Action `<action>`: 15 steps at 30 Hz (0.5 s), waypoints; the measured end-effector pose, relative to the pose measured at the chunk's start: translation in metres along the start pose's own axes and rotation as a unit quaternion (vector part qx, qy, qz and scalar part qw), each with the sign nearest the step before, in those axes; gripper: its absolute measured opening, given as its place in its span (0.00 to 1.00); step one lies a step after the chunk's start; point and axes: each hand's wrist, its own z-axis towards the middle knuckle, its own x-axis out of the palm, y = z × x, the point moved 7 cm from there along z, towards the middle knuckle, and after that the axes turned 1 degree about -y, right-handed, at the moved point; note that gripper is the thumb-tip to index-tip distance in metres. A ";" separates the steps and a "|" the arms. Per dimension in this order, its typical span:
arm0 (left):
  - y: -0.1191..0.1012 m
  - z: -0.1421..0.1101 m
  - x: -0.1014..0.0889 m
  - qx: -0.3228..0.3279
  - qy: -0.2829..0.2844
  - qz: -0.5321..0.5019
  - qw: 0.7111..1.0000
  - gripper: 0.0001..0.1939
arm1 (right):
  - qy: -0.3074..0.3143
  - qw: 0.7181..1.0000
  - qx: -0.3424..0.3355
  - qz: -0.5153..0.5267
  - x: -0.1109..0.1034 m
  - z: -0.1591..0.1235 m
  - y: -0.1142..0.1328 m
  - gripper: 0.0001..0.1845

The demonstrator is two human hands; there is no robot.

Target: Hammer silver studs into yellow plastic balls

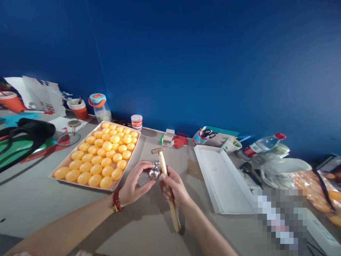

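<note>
Both hands occupied, worked close together over the table [128, 231], near the middle of the view. A shiny round metal piece [154, 174], topped by a smaller knob, is held in the left hand [138, 185], pinched between thumb and fingers; the gap between these is set only by the piece's width. A hammer [163, 166] is gripped in the right hand [176, 186], fingers closed round the wooden handle, thumb laid along it. Key relation: piece lies just left of the handle, below the hammer head [159, 150] in view, between the two hands. Whether piece and handle are touching cannot be told from this angle. Hammer's long axis is run away from the body, head at the far end and leaned slightly left, butt at the near end and slightly right; head is set crosswise to that. Piece's own long axis, body to knob, is pointed away too, knob farthest and close beside the handle. Whether the butt is rested on the tabletop can't be told. Left hand is flanked by a shallow box [114, 184] filled with orange balls [107, 145]; right hand by a white tray [226, 177], well apart.
</note>
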 end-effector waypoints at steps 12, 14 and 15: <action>-0.007 0.000 0.001 0.068 0.025 0.065 0.995 0.27 | 0.018 1.000 -0.001 0.021 -0.003 0.003 -0.003 0.22; -0.006 0.000 0.000 0.070 0.021 0.054 0.996 0.28 | 0.023 1.000 -0.005 0.019 -0.003 0.003 -0.003 0.22; -0.006 0.000 0.000 0.071 0.020 0.052 0.996 0.27 | 0.026 0.999 -0.007 0.018 -0.003 0.003 -0.003 0.22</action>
